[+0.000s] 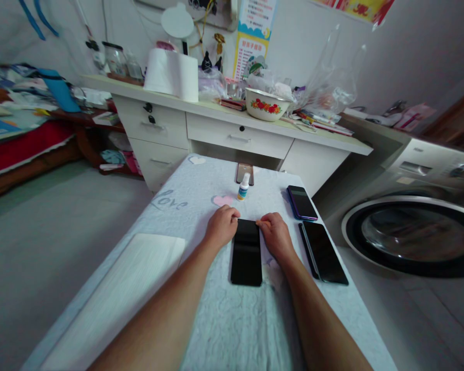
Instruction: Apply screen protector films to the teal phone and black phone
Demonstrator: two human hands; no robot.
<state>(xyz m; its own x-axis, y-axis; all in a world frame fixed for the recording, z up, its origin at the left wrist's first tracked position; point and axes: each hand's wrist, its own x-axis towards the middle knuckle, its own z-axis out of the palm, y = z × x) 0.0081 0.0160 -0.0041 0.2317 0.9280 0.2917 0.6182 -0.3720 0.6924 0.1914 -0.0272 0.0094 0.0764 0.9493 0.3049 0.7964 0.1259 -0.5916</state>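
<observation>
- Black phone [246, 252] lying flat near the middle of the cloth [224, 330], between both forearms; smooth, glossy and dark-faced, long and rectangular, with slightly rounded corners and a faint paler band of reflection near the top.
- Left hand [221, 225] at the far left corner of the black phone, fingers curled in and narrow; cannot tell whether gripping or only touching.
- Right hand [276, 237] at the far right corner, thumb and fingers bunched close; grip likewise impossible to tell.
- Beyond the hands, small white spray bottle [243, 188] with a blue and yellow label, upright in front of a brownish phone [240, 173].
- To the right, purple-edged phone [302, 202] and larger dark device [327, 252], both shiny.
- To the left, pale flat panel [131, 278], finely streaked.
- Underneath, light blue quilted fabric, wrinkled, printed with hearts and "Love".
- Behind, white desk [216, 126] with flat-fronted drawers; on top, rounded bowl [266, 105] with red flowers.
</observation>
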